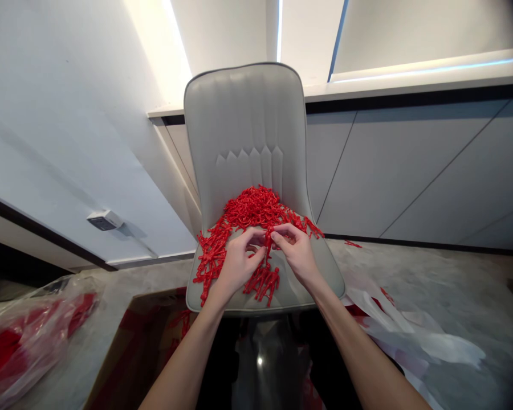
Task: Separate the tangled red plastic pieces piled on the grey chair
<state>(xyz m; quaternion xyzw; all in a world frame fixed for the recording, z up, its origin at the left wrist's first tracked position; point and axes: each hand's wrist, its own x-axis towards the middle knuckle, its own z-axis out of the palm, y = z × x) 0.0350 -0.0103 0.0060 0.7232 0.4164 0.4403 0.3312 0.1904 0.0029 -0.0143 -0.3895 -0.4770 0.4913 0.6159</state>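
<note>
Between my two hands, above the chair seat, is a small red plastic figure (pixel 269 242). My left hand (pixel 243 256) pinches it from the left side. From the right, my right hand (pixel 294 250) grips it near its upper part with thumb and finger. A large heap of red figures (pixel 253 206) lies behind my hands against the chair back. Another loose bunch of red figures (pixel 211 256) spreads along the left of the seat. Just below my hands, several figures (pixel 263 283) lie close together near the seat's front edge.
The grey padded chair (pixel 245 119) stands before a cabinet (pixel 410 165). An open cardboard box (pixel 123 347) is at the lower left, beside a clear plastic bag (pixel 47 336) with red contents. White plastic wrapping (pixel 427 341) lies on the floor at right, and a stray red piece (pixel 353 244) near the cabinet.
</note>
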